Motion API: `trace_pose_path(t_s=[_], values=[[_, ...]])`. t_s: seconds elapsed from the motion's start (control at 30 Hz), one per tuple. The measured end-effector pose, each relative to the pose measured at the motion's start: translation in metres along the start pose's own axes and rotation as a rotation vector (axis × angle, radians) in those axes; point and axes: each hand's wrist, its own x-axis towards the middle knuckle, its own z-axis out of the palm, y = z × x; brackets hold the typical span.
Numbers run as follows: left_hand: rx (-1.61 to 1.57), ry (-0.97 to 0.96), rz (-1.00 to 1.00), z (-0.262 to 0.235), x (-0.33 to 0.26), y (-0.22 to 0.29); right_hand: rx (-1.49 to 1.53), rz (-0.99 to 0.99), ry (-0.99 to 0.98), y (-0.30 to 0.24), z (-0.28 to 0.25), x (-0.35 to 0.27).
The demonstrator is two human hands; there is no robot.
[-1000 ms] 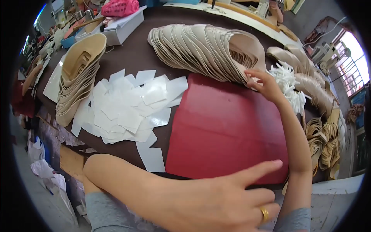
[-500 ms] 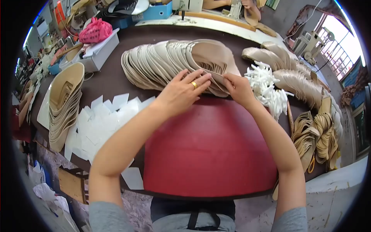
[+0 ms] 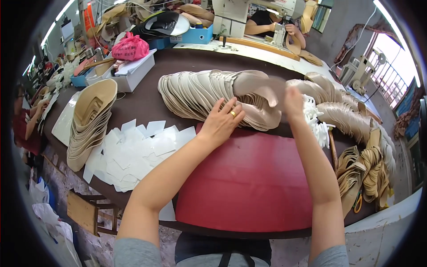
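A long row of nested beige shoe uppers [image 3: 191, 98] lies across the middle of the dark worktable. My left hand [image 3: 223, 121], a ring on one finger, rests on the near side of that row, its fingers spread and holding nothing. At the row's right end my right hand [image 3: 293, 106] is closed on the edge of one curved beige shoe upper [image 3: 269, 91], which is smeared by motion and lifted from the stack. Just right of that hand is a heap of small white strips [image 3: 315, 122]. In front of me lies a red mat [image 3: 244, 182].
White cut pieces [image 3: 133, 155] are piled left of the mat, beside another stack of beige uppers [image 3: 91, 124]. More uppers [image 3: 342, 118] and tan bundles [image 3: 371, 151] lie on the right. A white box [image 3: 138, 73] stands far left; a person works at a sewing machine [image 3: 278, 33] beyond.
My right hand has pulled one upper up and to the right, away from the row's end. My left hand stays on the stack, and the view has shifted.
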Motion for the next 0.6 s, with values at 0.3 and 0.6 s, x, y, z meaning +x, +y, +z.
trace_pose_path(t_s=[0.3, 0.6], values=[[-1.481, 0.026, -0.723, -0.118, -0.045, -0.053, 0.181, -0.28, -0.782, -0.137, -0.119, -0.065], [-0.651, -0.325, -0.688, -0.179, -0.279, -0.1, -0.143, -0.934, -0.945, -0.173, 0.072, -0.199]])
